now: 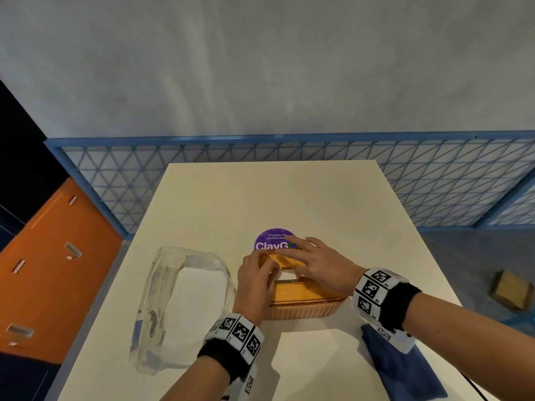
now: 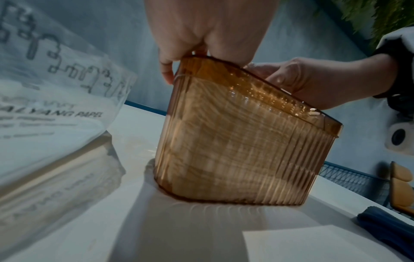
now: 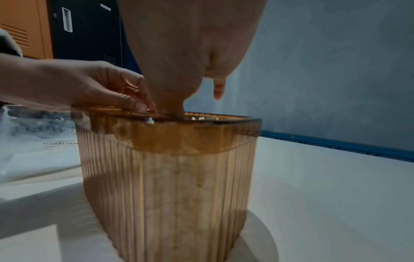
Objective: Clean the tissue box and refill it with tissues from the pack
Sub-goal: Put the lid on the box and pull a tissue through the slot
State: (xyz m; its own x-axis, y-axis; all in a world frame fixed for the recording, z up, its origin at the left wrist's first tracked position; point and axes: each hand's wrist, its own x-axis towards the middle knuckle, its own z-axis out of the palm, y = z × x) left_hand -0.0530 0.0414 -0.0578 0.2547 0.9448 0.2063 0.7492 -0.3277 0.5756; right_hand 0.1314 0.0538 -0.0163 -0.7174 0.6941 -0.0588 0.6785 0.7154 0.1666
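The amber ribbed tissue box (image 1: 304,302) (image 2: 235,150) (image 3: 179,177) stands on the white table (image 1: 260,198) with its lid on. A white tissue (image 1: 286,275) shows in the lid slot, and stacked tissues show through the walls. My left hand (image 1: 254,282) (image 2: 190,35) grips the box's left end, thumb down the side and curled fingers on the lid beside the slot. My right hand (image 1: 321,264) (image 3: 190,44) lies spread on the lid, its thumb tip at the slot. The clear tissue pack (image 1: 185,299) (image 2: 44,106), open and partly filled, lies left of the box.
A folded blue cloth (image 1: 402,369) (image 2: 389,228) lies at the table's near right edge. A purple round sticker (image 1: 275,240) sits just behind the box. Orange lockers (image 1: 43,270) stand to the left, a blue mesh railing (image 1: 434,175) behind, and a cardboard box (image 1: 511,289) on the floor.
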